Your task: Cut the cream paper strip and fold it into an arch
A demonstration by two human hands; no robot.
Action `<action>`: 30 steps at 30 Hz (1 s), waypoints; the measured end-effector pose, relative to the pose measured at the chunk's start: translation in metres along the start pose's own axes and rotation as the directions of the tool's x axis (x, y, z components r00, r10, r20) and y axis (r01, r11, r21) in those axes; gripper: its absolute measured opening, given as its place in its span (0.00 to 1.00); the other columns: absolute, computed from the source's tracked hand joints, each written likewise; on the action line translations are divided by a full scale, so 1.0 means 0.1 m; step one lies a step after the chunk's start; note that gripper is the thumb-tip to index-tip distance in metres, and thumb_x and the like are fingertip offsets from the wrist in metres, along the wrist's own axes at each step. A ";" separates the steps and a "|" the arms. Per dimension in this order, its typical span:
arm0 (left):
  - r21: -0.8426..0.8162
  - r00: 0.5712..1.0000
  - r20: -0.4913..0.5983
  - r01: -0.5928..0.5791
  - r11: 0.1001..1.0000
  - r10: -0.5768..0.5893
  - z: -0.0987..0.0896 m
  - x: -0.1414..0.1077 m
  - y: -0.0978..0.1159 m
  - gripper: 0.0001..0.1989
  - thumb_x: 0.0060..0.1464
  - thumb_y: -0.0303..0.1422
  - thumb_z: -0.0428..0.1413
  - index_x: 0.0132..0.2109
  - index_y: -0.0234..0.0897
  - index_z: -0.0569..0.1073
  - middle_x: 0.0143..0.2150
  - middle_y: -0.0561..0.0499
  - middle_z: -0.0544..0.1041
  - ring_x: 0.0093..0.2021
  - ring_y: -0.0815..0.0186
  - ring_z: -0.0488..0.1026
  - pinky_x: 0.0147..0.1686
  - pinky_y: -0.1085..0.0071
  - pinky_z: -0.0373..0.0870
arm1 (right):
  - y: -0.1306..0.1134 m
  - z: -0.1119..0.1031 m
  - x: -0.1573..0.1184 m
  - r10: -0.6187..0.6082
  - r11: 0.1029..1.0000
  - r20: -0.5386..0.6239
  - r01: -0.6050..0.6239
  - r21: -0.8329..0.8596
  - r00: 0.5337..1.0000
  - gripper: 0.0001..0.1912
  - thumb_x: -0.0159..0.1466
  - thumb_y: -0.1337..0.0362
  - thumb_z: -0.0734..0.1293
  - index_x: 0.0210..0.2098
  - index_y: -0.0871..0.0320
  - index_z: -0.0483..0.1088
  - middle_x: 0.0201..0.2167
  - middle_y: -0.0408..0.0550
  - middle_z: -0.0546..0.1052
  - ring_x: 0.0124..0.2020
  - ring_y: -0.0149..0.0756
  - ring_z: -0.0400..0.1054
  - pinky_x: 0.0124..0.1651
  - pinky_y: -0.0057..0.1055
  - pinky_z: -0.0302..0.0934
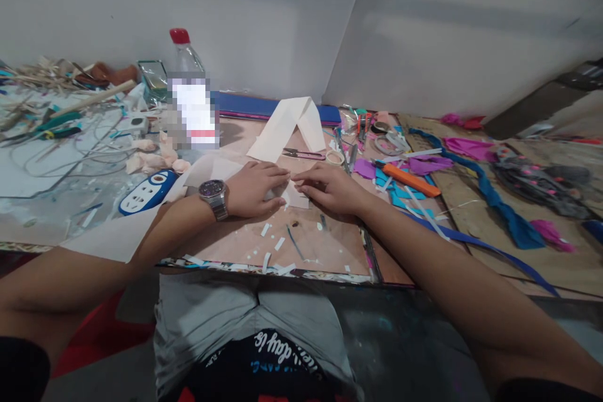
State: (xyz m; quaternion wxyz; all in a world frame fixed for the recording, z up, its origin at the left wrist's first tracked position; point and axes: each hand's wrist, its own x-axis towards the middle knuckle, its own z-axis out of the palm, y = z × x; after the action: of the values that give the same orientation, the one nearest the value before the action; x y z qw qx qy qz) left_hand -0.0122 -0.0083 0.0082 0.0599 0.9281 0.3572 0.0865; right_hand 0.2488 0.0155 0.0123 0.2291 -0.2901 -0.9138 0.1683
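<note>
A long pale strip (110,235), paper or thin cloth, runs from the table's front left edge beneath my left forearm to both hands. My left hand (252,188), with a metal watch (213,195) on its wrist, lies flat with fingers stretched over the strip. Facing it, my right hand (332,188) has its fingers bent and the thumb close to them, gripping the strip's end; the exact hold is partly hidden. Just beyond the hands are a folded cream strip (276,129), small thread snips (304,154) and a roll of tape (335,157).
White scraps (279,243) lie before my hands. At left are a blue-and-white power strip (147,191), a red-capped bottle (188,56) and green-handled pliers (61,125). On the right, an orange cutter (409,178) lies among coloured scraps and a blue ribbon (490,198). A wall stands behind.
</note>
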 end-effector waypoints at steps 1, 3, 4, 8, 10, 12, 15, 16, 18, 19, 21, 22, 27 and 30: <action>-0.001 1.000 0.000 0.000 1.000 0.000 0.00 0.00 0.00 0.30 0.66 0.49 0.50 0.69 0.39 0.67 0.71 0.43 0.68 0.70 0.49 0.64 0.66 0.48 0.58 | -0.01 -0.01 0.00 0.024 1.000 -0.004 -0.024 0.004 1.000 0.15 0.69 0.63 0.68 0.54 0.55 0.79 0.34 0.50 0.83 0.39 0.43 0.74 0.44 0.39 0.65; -0.002 1.000 0.000 0.004 1.000 -0.004 0.00 0.00 0.00 0.31 0.66 0.49 0.50 0.69 0.38 0.66 0.71 0.43 0.68 0.70 0.49 0.64 0.67 0.48 0.58 | -0.02 -0.02 -0.01 0.050 0.999 -0.001 -0.050 0.018 0.999 0.16 0.68 0.63 0.69 0.55 0.55 0.79 0.32 0.49 0.83 0.37 0.42 0.73 0.42 0.37 0.64; -0.003 1.000 0.001 0.006 1.000 -0.006 0.00 0.00 0.00 0.31 0.66 0.49 0.50 0.69 0.37 0.66 0.71 0.43 0.68 0.70 0.49 0.64 0.67 0.48 0.58 | -0.03 -0.02 -0.01 0.056 0.998 0.002 -0.056 0.027 0.998 0.16 0.68 0.63 0.68 0.55 0.55 0.79 0.31 0.48 0.83 0.36 0.41 0.73 0.42 0.36 0.63; -0.005 1.000 0.002 0.013 1.000 -0.013 0.00 0.00 0.00 0.31 0.67 0.49 0.50 0.70 0.38 0.66 0.71 0.43 0.68 0.70 0.49 0.64 0.66 0.47 0.58 | -0.01 0.00 -0.01 0.070 0.997 -0.010 -0.070 0.042 0.997 0.15 0.69 0.63 0.67 0.53 0.57 0.80 0.34 0.50 0.84 0.36 0.40 0.74 0.42 0.35 0.64; -0.003 1.000 0.001 0.010 1.000 -0.010 0.01 0.00 0.00 0.31 0.67 0.49 0.49 0.70 0.38 0.66 0.71 0.43 0.68 0.70 0.49 0.64 0.66 0.46 0.58 | 0.00 0.01 -0.01 0.081 0.996 -0.019 -0.081 0.035 0.996 0.15 0.69 0.63 0.66 0.51 0.57 0.81 0.37 0.52 0.84 0.37 0.41 0.75 0.43 0.36 0.64; -0.001 1.000 0.003 0.006 1.000 -0.006 0.01 0.00 0.00 0.31 0.67 0.49 0.50 0.70 0.38 0.66 0.71 0.43 0.68 0.70 0.48 0.64 0.66 0.46 0.59 | 0.00 0.01 -0.01 0.096 0.995 -0.024 -0.095 0.027 0.995 0.15 0.70 0.62 0.67 0.51 0.57 0.81 0.37 0.52 0.84 0.37 0.41 0.75 0.43 0.36 0.64; 0.000 1.000 0.005 0.005 1.000 -0.005 0.00 0.00 0.00 0.31 0.66 0.48 0.50 0.69 0.38 0.66 0.72 0.43 0.68 0.70 0.48 0.64 0.66 0.46 0.59 | 0.00 0.02 -0.02 0.116 0.993 -0.018 -0.115 0.037 0.993 0.15 0.70 0.61 0.67 0.51 0.57 0.81 0.35 0.51 0.84 0.36 0.40 0.75 0.42 0.35 0.64; -0.001 1.000 0.005 0.006 1.000 -0.006 0.00 0.00 0.00 0.31 0.66 0.48 0.50 0.69 0.38 0.66 0.72 0.43 0.68 0.70 0.48 0.64 0.66 0.46 0.59 | 0.00 0.02 -0.02 0.118 0.992 -0.015 -0.117 0.043 0.993 0.15 0.70 0.61 0.67 0.51 0.58 0.81 0.35 0.51 0.84 0.37 0.40 0.75 0.43 0.35 0.64; -0.002 1.000 0.004 0.008 1.000 -0.008 -0.01 0.00 0.01 0.31 0.66 0.48 0.50 0.69 0.38 0.66 0.72 0.43 0.68 0.70 0.48 0.64 0.66 0.46 0.58 | 0.01 0.03 -0.03 0.108 0.993 -0.014 -0.107 0.047 0.994 0.15 0.71 0.61 0.66 0.52 0.58 0.81 0.33 0.51 0.83 0.38 0.41 0.75 0.45 0.36 0.65; -0.003 1.000 0.004 0.008 1.000 -0.008 -0.01 0.00 0.01 0.30 0.66 0.48 0.50 0.69 0.38 0.67 0.72 0.42 0.68 0.70 0.48 0.64 0.66 0.46 0.59 | 0.01 0.04 -0.03 0.098 0.994 -0.021 -0.097 0.045 0.995 0.15 0.71 0.61 0.66 0.52 0.58 0.81 0.33 0.52 0.82 0.38 0.41 0.75 0.45 0.36 0.65; -0.002 1.000 0.004 0.011 1.000 -0.011 -0.01 0.00 0.01 0.30 0.66 0.48 0.50 0.68 0.38 0.68 0.71 0.43 0.68 0.70 0.48 0.64 0.66 0.46 0.59 | 0.02 0.05 -0.03 0.081 0.996 -0.039 -0.079 0.036 0.996 0.15 0.71 0.61 0.66 0.51 0.58 0.81 0.34 0.52 0.81 0.38 0.41 0.74 0.45 0.36 0.65; -0.001 1.000 0.005 0.011 1.000 -0.011 -0.01 0.00 0.01 0.30 0.66 0.48 0.50 0.68 0.38 0.68 0.71 0.43 0.68 0.70 0.48 0.64 0.66 0.46 0.59 | 0.03 0.06 -0.03 0.078 0.997 -0.045 -0.077 0.025 0.996 0.16 0.71 0.61 0.66 0.52 0.58 0.82 0.34 0.53 0.80 0.38 0.40 0.73 0.44 0.35 0.65; 0.002 1.000 0.016 0.009 1.000 -0.009 -0.02 0.00 0.01 0.30 0.66 0.48 0.50 0.68 0.38 0.68 0.72 0.43 0.68 0.70 0.48 0.64 0.67 0.47 0.59 | 0.05 0.05 -0.04 0.087 0.993 0.036 -0.084 -0.088 0.996 0.17 0.71 0.63 0.65 0.54 0.57 0.81 0.31 0.52 0.77 0.35 0.40 0.71 0.42 0.35 0.63; -0.002 1.000 0.017 0.024 1.000 -0.024 -0.02 0.00 0.01 0.31 0.66 0.48 0.50 0.69 0.37 0.67 0.72 0.43 0.68 0.70 0.48 0.63 0.67 0.47 0.58 | 0.04 0.03 -0.04 0.099 0.991 0.107 -0.088 -0.100 0.989 0.17 0.70 0.65 0.65 0.54 0.57 0.81 0.34 0.54 0.79 0.37 0.40 0.73 0.44 0.35 0.63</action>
State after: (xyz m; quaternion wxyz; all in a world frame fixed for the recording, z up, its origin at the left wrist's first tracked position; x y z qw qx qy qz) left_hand -0.0117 -0.0094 0.0102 0.0650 0.9242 0.3679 0.0785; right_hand 0.2524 0.0157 0.0062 0.1556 -0.3332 -0.9176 0.1511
